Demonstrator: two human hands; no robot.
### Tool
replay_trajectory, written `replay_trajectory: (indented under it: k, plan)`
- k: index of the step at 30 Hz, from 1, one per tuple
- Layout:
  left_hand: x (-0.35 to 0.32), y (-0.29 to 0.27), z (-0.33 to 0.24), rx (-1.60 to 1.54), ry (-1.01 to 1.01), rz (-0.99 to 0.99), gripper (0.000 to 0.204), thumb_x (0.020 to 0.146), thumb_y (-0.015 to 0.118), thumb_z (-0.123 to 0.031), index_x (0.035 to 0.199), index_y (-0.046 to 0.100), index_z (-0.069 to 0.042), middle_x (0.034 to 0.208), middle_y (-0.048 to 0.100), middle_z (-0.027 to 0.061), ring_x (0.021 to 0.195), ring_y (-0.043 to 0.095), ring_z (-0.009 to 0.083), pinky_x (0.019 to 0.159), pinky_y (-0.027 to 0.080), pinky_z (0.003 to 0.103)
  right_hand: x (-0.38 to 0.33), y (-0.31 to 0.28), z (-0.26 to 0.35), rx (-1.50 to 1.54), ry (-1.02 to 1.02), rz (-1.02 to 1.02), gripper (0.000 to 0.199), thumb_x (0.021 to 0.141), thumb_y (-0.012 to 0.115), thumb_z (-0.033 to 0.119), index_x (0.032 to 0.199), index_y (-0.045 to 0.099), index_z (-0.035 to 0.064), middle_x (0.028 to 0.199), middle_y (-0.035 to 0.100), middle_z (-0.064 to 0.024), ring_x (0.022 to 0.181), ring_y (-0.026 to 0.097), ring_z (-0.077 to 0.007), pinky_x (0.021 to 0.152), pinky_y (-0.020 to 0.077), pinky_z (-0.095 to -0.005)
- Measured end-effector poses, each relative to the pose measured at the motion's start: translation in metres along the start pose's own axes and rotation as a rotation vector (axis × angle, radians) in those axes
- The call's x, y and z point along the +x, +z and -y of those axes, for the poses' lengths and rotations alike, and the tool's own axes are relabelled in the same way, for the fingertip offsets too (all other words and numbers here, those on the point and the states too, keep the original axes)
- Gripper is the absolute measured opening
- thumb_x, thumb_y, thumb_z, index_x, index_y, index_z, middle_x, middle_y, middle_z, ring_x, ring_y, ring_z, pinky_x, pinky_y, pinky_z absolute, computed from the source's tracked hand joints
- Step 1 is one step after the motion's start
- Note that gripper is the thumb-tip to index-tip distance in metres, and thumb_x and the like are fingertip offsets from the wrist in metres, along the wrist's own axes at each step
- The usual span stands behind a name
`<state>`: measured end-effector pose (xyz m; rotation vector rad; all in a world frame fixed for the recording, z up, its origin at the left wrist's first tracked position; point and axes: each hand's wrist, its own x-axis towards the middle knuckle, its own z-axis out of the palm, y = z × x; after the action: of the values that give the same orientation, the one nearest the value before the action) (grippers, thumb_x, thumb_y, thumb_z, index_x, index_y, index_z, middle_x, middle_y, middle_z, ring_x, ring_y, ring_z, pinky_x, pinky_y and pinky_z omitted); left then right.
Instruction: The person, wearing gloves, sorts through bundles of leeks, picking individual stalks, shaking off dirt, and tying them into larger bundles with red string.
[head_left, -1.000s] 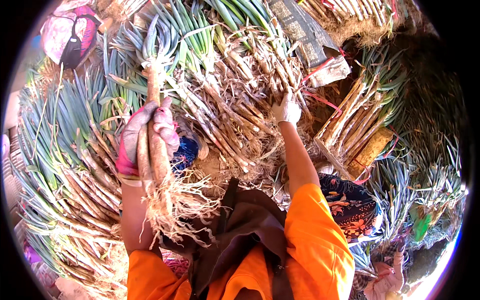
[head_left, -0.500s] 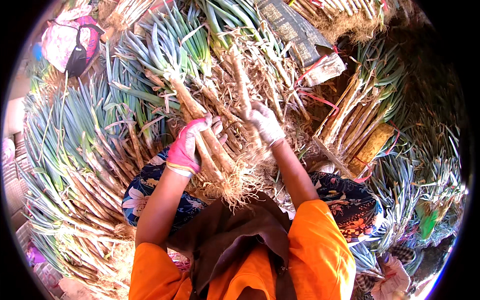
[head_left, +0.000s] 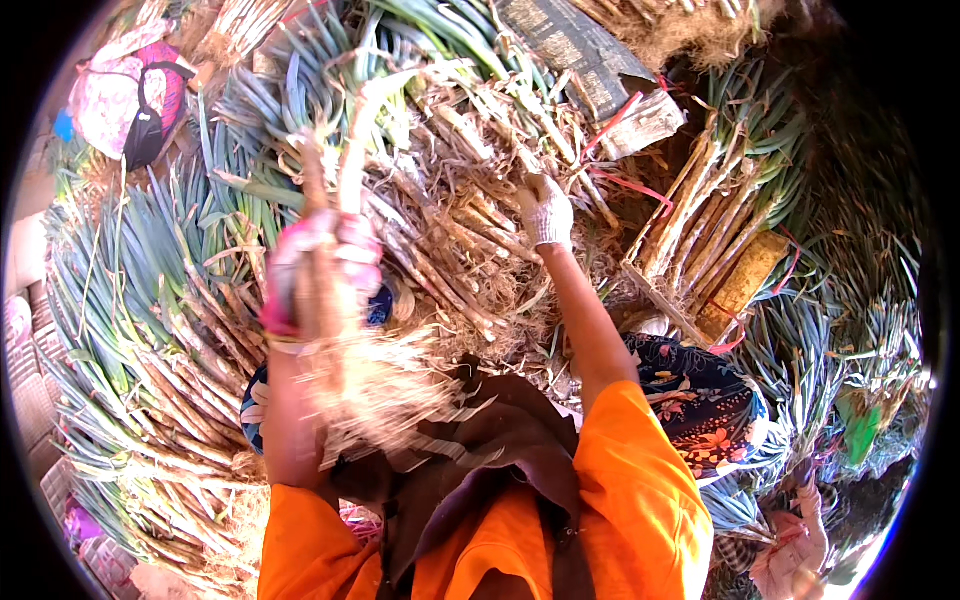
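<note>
My left hand (head_left: pixel 358 252), in a pink glove, is closed around a bunch of long green onions (head_left: pixel 352 180). They stand nearly upright over my left knee, with bushy pale roots (head_left: pixel 385 385) hanging toward me; motion blurs hand and bunch. In a white glove, my right hand (head_left: pixel 548 212) reaches into the loose pile. Its fingers curl down around a green onion stalk there, though their tips are partly hidden. Below and between my hands lie more loose green onions (head_left: pixel 430 265) with dry, peeling skins.
A large heap of green onions (head_left: pixel 150 330) spreads along the left. At right stands a bundle (head_left: pixel 720 220) beside a yellow block (head_left: pixel 745 285) and red ties (head_left: pixel 630 185). A dark printed sheet (head_left: pixel 570 50) lies at the back. Farther left is a person in a pink patterned head covering (head_left: pixel 120 95).
My left hand has swung left and tilted its bunch upright. My right hand no longer holds its earlier stalk upright in front of me and has moved up and right into the pile.
</note>
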<state>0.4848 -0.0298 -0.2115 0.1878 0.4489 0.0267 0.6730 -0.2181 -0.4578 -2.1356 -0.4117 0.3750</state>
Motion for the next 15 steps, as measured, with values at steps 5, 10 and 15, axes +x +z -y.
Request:
replay_trajectory:
  k: [5,10,15]
  plan:
    - [-0.031,0.032,-0.038,-0.173,0.037,0.104,0.044,0.091,0.055,-0.019,0.125,0.044,0.005,0.091,0.054,0.0044,0.076,0.054,0.0124,0.070,0.048,0.028,-0.003,0.038,-0.006,-0.141,-0.141,0.223,0.029,0.082,0.062,0.024,0.105,0.068,0.0081,0.101,0.066,-0.0181,0.092,0.064,-0.0330,0.080,0.0513,-0.0401]
    - [-0.054,0.034,-0.043,-0.200,0.076,0.046,0.045,0.091,0.055,-0.019,0.126,0.043,0.005,0.092,0.054,0.0043,0.077,0.054,0.0121,0.070,0.048,0.028,-0.006,0.070,0.005,-0.412,-0.180,0.184,0.035,0.078,0.069,0.028,0.108,0.063,0.0107,0.108,0.060,-0.0163,0.095,0.061,-0.0352,0.080,0.0511,-0.0455]
    - [-0.062,0.032,-0.047,-0.223,0.084,0.075,0.046,0.091,0.056,-0.019,0.127,0.042,0.006,0.092,0.053,0.0042,0.077,0.053,0.0118,0.070,0.048,0.027,-0.016,0.059,-0.003,-0.741,-0.224,0.082,0.055,0.074,0.074,0.033,0.121,0.059,0.0113,0.118,0.058,-0.0190,0.127,0.043,-0.0361,0.105,0.0344,-0.0504]
